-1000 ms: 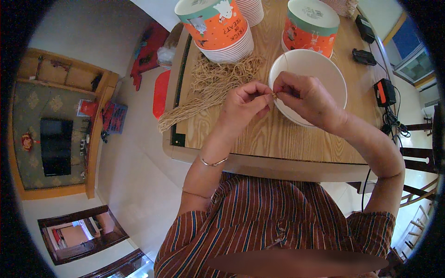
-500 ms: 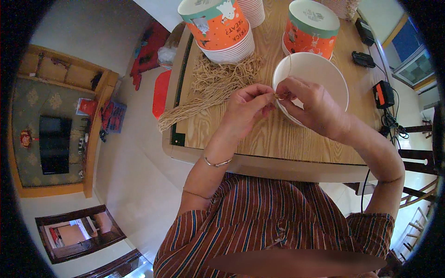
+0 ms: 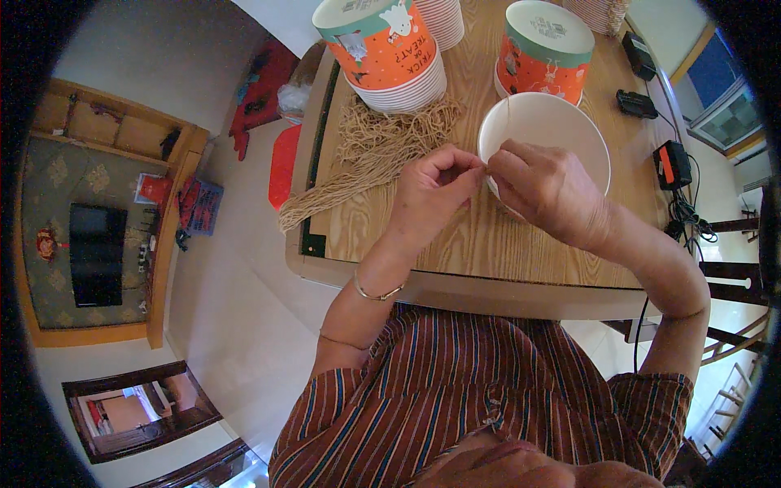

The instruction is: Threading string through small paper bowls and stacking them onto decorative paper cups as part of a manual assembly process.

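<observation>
My left hand (image 3: 433, 193) and my right hand (image 3: 555, 193) meet at the near left rim of a white paper bucket (image 3: 576, 134). Both are closed in a pinch, fingertips together, on a thin piece of twine that the fingers mostly hide. A strand of the tan twine (image 3: 509, 114) shows at the bucket's far rim. The bucket lies tilted, its open mouth facing me. To the left, a bundle of tan twine (image 3: 358, 167) trails toward the table corner, partly under a stack of orange and green paper buckets (image 3: 390, 69) set upside down.
A second upside-down stack of orange and green buckets (image 3: 543, 69) stands behind the white one. Black adapters (image 3: 637, 104), an orange and black box (image 3: 673, 166) and tangled cables (image 3: 687, 221) lie along the table's right side. A red stool (image 3: 284, 167) is beyond the left edge.
Both hands stay at the rim. The right fingers have curled in and closed more tightly against the left fingertips, covering the brownish bit of twine seen between them before.
</observation>
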A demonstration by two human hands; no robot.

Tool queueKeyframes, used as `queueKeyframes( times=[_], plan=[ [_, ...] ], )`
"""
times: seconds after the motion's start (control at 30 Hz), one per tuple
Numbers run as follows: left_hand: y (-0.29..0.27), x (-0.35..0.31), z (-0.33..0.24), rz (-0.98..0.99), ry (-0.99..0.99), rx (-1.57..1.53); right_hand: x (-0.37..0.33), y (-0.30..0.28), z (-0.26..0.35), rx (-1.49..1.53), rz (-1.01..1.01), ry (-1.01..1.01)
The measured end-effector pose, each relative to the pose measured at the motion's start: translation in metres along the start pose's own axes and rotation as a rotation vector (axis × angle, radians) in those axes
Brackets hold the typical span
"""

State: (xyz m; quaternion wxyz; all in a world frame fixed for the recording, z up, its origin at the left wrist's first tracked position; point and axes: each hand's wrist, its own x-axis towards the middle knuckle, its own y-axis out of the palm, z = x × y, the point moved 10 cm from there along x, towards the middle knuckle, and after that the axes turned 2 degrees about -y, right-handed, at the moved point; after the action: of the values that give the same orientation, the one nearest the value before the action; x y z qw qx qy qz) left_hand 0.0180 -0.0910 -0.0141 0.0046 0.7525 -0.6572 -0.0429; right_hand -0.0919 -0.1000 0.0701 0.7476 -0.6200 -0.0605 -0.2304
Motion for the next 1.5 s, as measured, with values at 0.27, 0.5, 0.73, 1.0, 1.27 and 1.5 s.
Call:
queueKeyframes(
  times=[0.27,0.5,0.73,1.0,1.27,1.5],
  plan=[
    [0.009,0.001,-0.005,0.092,0.055,0.021,0.003,0.027,-0.057,0.813,0.217,0.513],
    [0.016,-0.001,-0.008,0.154,0.038,0.019,-0.005,0.050,-0.057,1.162,0.409,0.716],
    [0.017,0.000,-0.008,0.142,0.065,0.065,-0.010,0.056,-0.055,1.303,0.434,0.797],
    [0.015,-0.001,-0.009,0.153,0.139,0.113,-0.012,0.061,-0.062,1.327,0.416,0.795],
    [0.019,-0.006,-0.008,0.131,0.118,-0.029,-0.005,0.044,-0.056,1.176,0.352,0.485],
    [0.018,-0.006,-0.004,0.135,0.090,-0.065,-0.003,0.032,-0.043,1.084,0.274,0.367]
  ],
)
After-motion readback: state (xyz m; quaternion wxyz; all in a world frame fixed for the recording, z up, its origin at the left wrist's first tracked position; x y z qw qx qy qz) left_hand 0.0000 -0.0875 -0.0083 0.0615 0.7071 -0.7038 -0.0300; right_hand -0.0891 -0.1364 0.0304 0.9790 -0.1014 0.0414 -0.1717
